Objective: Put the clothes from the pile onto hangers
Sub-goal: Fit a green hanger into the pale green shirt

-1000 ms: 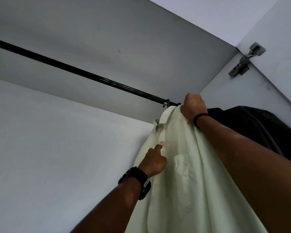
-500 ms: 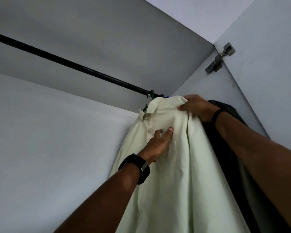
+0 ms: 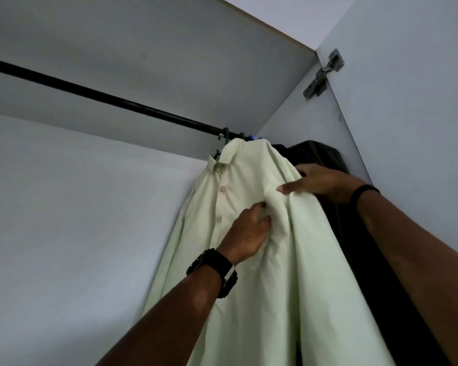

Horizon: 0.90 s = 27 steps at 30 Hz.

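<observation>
A pale green button-up shirt (image 3: 288, 260) hangs from a green hanger (image 3: 224, 142) whose hook sits over the black closet rod (image 3: 103, 97), near the rod's right end. The collar sits at about 12 o'clock from the middle of the picture, and the cloth falls away toward 6 o'clock.

The left hand (image 3: 246, 231) comes up from 7 o'clock and lies on the shirt front just right of the button placket (image 3: 220, 204). Its fingers are curled into the fabric and gather a fold of it, so it grips the shirt. A black wristwatch (image 3: 213, 272) is strapped on that wrist.

The right hand (image 3: 325, 182) reaches in from 4 o'clock and rests on the shirt's shoulder at about 2 o'clock from the left hand. Its fingers lie fairly straight, pressing flat on the cloth, with the thumb tip touching the same raised fold. A thin black band (image 3: 364, 192) circles that wrist.

Behind the shirt, at 3 o'clock from the collar, a dark garment (image 3: 320, 154) hangs against the wardrobe's side wall. A metal door hinge (image 3: 321, 73) is fixed at 1 o'clock, where the open door meets the cabinet.
</observation>
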Tool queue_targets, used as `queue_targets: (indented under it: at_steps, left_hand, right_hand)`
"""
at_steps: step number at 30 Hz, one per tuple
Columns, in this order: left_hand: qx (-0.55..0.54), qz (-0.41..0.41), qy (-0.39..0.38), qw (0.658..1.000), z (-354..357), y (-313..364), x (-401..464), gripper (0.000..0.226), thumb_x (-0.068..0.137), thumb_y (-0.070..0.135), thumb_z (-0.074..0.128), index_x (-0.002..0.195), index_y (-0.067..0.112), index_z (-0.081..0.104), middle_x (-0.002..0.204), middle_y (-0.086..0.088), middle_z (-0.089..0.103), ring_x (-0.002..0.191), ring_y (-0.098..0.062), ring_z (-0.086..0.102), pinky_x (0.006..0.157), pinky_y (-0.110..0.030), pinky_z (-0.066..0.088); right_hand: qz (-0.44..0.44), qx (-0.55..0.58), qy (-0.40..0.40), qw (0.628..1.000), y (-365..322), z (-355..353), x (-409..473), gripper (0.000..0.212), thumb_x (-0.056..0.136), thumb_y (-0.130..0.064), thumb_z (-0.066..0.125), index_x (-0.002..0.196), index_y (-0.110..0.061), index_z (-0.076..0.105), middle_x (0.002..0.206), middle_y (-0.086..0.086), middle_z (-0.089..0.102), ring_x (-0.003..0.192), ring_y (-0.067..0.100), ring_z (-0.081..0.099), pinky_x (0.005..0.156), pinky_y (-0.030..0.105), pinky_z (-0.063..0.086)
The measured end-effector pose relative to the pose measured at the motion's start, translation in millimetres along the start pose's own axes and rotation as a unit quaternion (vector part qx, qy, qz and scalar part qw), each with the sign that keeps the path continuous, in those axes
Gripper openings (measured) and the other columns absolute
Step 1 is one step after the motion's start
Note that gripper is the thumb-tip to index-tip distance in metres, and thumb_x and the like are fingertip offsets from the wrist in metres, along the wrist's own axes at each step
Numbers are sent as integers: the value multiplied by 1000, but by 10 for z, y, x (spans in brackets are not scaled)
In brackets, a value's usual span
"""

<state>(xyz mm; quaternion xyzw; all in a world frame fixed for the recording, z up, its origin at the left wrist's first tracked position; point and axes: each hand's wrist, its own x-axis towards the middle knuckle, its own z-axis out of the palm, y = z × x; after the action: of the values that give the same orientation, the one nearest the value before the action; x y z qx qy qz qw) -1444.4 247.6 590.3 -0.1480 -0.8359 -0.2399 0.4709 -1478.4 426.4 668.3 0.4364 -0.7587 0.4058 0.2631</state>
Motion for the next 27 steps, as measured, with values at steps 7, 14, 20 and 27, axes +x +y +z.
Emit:
queue_targets:
  at_steps: [7,14,20,27]
  left_hand:
    - [-36,-29,58,997,29,185,-441,44,99,28,46,143,25,40,143,4,44,130,-11,42,102,-20,33]
    - [-78,-111,-7,991,113,663,-1255,41,100,28,44,140,26,43,134,10,50,117,-6,49,85,-16,39]
    - [-105,-199,-50,973,324,868,-1938,41,99,25,43,140,26,40,124,3,58,115,-17,55,100,-34,42]
    - [-154,-281,39,946,496,1398,-2797,37,97,15,39,132,24,48,119,-2,63,100,-19,64,85,-36,51]
  right_hand:
    - [-84,-152,220,960,160,417,-518,71,78,-22,76,138,-15,38,130,16,41,117,34,44,98,35,36]
    - [-73,310,131,939,244,651,-1383,41,80,15,50,100,-18,62,88,7,65,76,22,61,66,24,50]
    - [34,80,171,981,314,680,-1997,33,81,6,54,101,-14,71,100,6,59,76,16,56,63,6,45]
    - [21,137,88,986,117,878,-3110,29,83,4,56,97,-17,72,106,-4,56,98,9,55,78,10,40]
